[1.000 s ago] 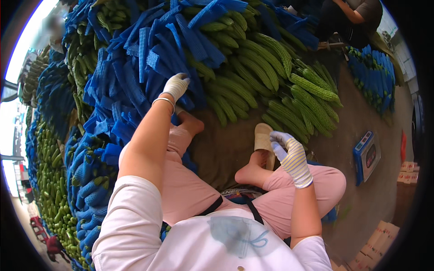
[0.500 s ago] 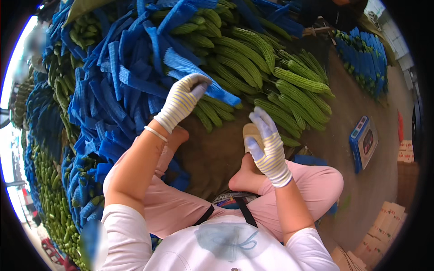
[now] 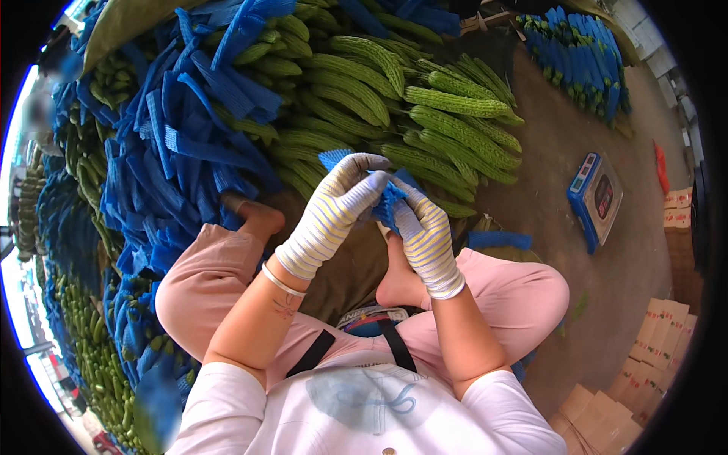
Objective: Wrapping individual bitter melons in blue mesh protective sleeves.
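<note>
A blue foam net sleeve (image 3: pixel 391 199) is gripped between my two gloved hands, over my lap. My left hand (image 3: pixel 341 199), in a striped glove, pinches it at its left part, and one end (image 3: pixel 334 158) sticks out past the knuckles. My right hand (image 3: pixel 426 235), gloved alike, has its fingers closed on the sleeve's other part. Just beyond my hands lies a pile of green bitter melons (image 3: pixel 447 136). To the left spreads a large heap of loose blue net sleeves (image 3: pixel 171 178).
A blue-edged scale (image 3: pixel 595 201) stands on the floor at right. Behind it are stacked melons in blue sleeves (image 3: pixel 580 64). Cardboard boxes (image 3: pixel 660 334) sit at lower right. More small green vegetables (image 3: pixel 95 356) fill the left edge. My bare feet (image 3: pixel 398 277) rest near the melons.
My left hand has brought the blue sleeve down toward me. My right hand, open before, has come up and closed on it. The whole view has shifted slightly.
</note>
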`<state>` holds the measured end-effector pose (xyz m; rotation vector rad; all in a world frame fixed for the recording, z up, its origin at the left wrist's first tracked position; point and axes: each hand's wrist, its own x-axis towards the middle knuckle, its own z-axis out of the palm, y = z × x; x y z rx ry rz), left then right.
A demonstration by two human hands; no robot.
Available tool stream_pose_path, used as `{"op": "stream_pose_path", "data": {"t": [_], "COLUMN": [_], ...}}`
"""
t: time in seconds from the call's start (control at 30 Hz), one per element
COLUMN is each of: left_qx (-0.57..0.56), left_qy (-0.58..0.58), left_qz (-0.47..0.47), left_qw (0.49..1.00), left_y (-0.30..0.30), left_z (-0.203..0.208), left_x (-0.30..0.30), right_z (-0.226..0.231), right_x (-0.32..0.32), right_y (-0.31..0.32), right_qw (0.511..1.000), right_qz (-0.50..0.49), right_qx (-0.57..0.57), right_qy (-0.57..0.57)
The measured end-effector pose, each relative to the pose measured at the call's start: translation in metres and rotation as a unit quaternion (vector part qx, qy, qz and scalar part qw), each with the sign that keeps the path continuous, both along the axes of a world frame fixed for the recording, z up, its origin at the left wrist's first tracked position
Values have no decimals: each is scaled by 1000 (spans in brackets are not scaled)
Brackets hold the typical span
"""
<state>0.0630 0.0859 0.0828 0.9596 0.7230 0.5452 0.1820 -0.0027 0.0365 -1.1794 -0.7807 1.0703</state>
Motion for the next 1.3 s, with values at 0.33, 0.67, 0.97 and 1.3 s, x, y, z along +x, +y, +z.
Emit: {"op": "stream_pose_path", "data": {"t": [0.33,0.67,0.97,1.3], "left_qx": [297,550,98,538], "left_qy": [257,213,130,98], "left_qz": [22,-44,40,-23], "left_qw": [919,807,986,837], "left_y": [-14,-54,-40,-57], "left_z": [-53,-70,-119,-66], "left_x": [-20,6,-5,12], "right_z": [-43,-65,-81,-74], "right_x": [28,22,-3,20], "right_y": [-18,-29,-53,-35], "right_qw": [989,989,974,992], "right_qz": [-129,-94,73,-69], "right_qx": [-77,-102,-207,-89], "right_qy": [-2,48,-50,-54]}}
